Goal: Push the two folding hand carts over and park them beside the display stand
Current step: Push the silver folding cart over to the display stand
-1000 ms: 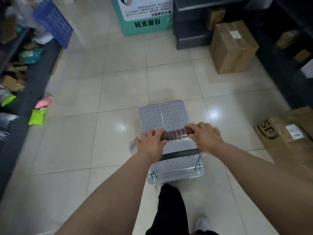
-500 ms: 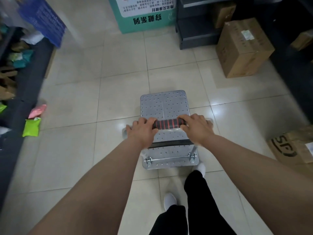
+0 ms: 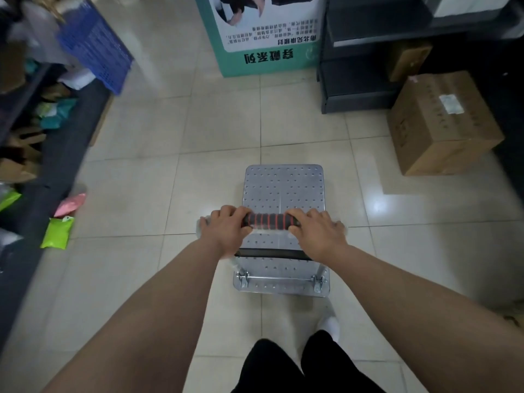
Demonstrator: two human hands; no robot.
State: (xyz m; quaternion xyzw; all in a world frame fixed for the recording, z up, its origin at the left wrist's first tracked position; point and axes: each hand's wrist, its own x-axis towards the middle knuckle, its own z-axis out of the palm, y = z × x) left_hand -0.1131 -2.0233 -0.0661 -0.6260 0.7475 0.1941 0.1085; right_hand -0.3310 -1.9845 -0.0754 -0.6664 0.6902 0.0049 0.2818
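A folding hand cart [image 3: 283, 188] with a perforated silver deck stands on the tiled floor in front of me. Its handle [image 3: 270, 221] has a black grip with red rings. My left hand [image 3: 226, 231] is closed around the handle's left end and my right hand [image 3: 316, 231] around its right end. The green and white display stand [image 3: 266, 56] with printed text rises straight ahead, past the cart's front edge. Only one cart is in view.
A dark shelf unit [image 3: 357, 69] stands right of the display stand, with a cardboard box [image 3: 442, 123] beside it. Along the left runs a dark low shelf [image 3: 42, 171] with bags, a blue crate [image 3: 96, 49], and green [image 3: 58, 232] and pink packets on the floor.
The cart has rolled forward across the tiles toward the display stand, which now looms larger. The box with a black logo at the right has dropped out of view. Both hands kept their grip.
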